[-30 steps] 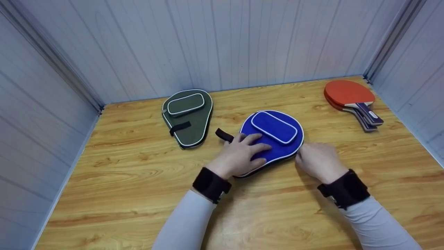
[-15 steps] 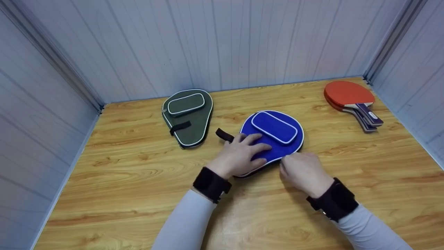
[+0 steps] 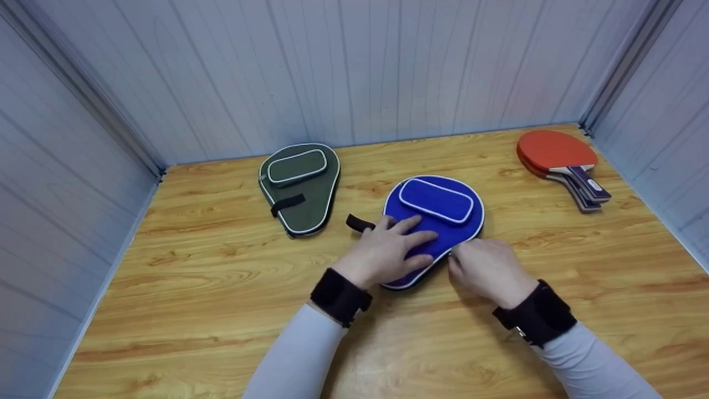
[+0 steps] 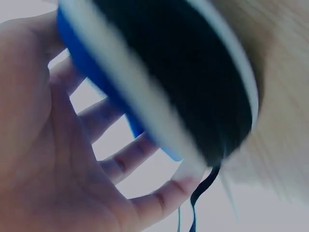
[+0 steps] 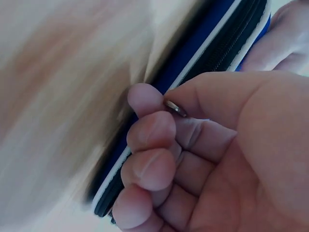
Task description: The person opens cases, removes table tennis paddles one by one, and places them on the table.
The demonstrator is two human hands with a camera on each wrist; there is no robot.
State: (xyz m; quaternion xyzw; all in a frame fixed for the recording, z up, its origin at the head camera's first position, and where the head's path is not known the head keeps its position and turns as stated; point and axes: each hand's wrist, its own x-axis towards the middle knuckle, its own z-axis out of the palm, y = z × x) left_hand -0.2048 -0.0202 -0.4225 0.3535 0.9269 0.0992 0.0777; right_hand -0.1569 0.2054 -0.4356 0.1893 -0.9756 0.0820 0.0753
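Note:
A blue table tennis bat case (image 3: 441,227) with white piping and a raised pocket lies on the wooden table. My left hand (image 3: 382,252) rests on its narrow lower part with fingers spread, and the left wrist view shows the case's dark side band (image 4: 193,72) beside that palm. At the case's right edge my right hand (image 3: 490,271) has its fingers curled. Between thumb and forefinger it pinches a small metal zipper pull (image 5: 175,108), next to the black zipper (image 5: 227,48) in the right wrist view. A black strap (image 3: 359,223) sticks out left of the case.
A dark green bat case (image 3: 307,202) with a black strap lies to the left, further back. Red table tennis bats (image 3: 556,149) are stacked at the back right. Pale panel walls (image 3: 365,72) enclose the table (image 3: 221,310) at the back and sides.
My right hand has moved left and nearer along the case's edge with the zipper pull. The blue case has turned slightly, its narrow end shifting right, and my left hand has shifted slightly with it.

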